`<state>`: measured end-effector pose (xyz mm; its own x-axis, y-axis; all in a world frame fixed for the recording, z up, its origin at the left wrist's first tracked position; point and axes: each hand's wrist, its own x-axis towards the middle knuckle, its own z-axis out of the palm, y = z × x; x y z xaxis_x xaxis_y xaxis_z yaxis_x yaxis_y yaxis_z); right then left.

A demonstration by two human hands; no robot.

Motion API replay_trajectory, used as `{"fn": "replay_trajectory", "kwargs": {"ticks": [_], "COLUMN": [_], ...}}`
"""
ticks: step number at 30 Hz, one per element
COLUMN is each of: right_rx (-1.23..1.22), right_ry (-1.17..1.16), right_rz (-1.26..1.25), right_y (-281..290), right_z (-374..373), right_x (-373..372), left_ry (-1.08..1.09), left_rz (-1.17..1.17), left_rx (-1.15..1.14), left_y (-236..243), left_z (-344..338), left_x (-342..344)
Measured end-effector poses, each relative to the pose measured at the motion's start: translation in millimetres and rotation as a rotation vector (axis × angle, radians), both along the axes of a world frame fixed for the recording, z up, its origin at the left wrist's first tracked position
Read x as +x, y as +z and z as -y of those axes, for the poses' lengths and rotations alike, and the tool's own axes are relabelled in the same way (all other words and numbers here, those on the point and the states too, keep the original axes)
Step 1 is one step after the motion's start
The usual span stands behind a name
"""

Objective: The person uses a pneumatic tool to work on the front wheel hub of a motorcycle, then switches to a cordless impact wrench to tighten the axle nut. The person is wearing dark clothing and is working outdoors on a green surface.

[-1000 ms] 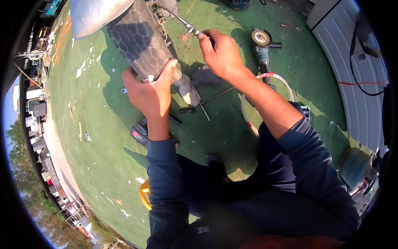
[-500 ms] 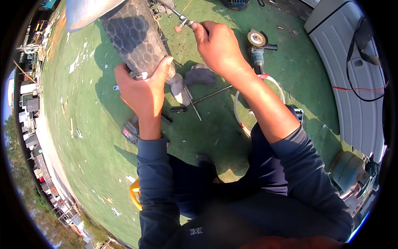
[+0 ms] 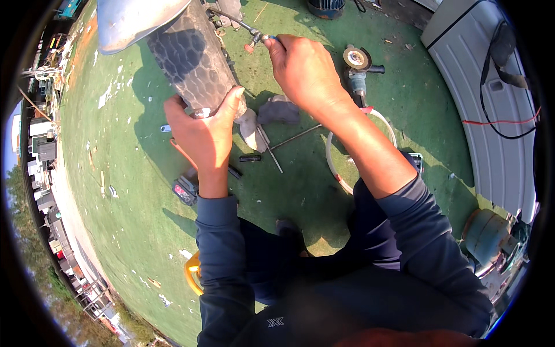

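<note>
Left hand (image 3: 201,137) clasps tyre (image 3: 193,66); right hand (image 3: 306,72) grips metal fitting (image 3: 258,38) (angle grinder (image 3: 356,75) and pale ring (image 3: 330,153) lie nearby).

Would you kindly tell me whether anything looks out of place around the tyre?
The green floor looks untidy: pale patches or scraps dot it left of the tyre, two thin rods lie askew nearby, and an angle grinder lies loose on the right, disc facing up. I see no clear damage to the tyre.
</note>
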<state>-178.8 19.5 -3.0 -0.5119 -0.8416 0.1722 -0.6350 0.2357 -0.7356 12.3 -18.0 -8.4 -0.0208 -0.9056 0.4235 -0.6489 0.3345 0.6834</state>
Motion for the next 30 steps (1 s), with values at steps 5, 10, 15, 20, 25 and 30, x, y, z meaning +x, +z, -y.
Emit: {"fn": "replay_trajectory", "kwargs": {"ticks": [5,10,15,20,25,30], "right_rx": [-0.019,-0.035,-0.029,-0.006,-0.019,0.010], "right_ry": [0.004,0.017,0.010,0.009,0.004,-0.001], "right_rz": [-0.032,-0.078,-0.106,-0.056,-0.071,-0.072], "right_y": [-0.5,1.6,3.0,5.9,3.4,2.8], "right_z": [-0.6,0.2,-0.7,-1.2,-0.7,-0.3], "right_x": [-1.7,-1.9,-0.1,-2.8,-2.1,-3.5], "left_ry": [0.005,0.016,-0.032,-0.042,-0.069,-0.066], "left_rz": [-0.006,-0.017,-0.030,-0.026,-0.076,-0.070], "left_rx": [-0.037,0.000,0.009,0.016,0.007,0.011], "left_y": [-2.8,-0.2,0.9,3.1,1.0,5.3], "left_z": [3.4,0.4,-2.4,-3.7,-1.8,-2.4], "left_x": [1.5,-0.7,-4.3,-5.6,-2.7,-6.1]}}
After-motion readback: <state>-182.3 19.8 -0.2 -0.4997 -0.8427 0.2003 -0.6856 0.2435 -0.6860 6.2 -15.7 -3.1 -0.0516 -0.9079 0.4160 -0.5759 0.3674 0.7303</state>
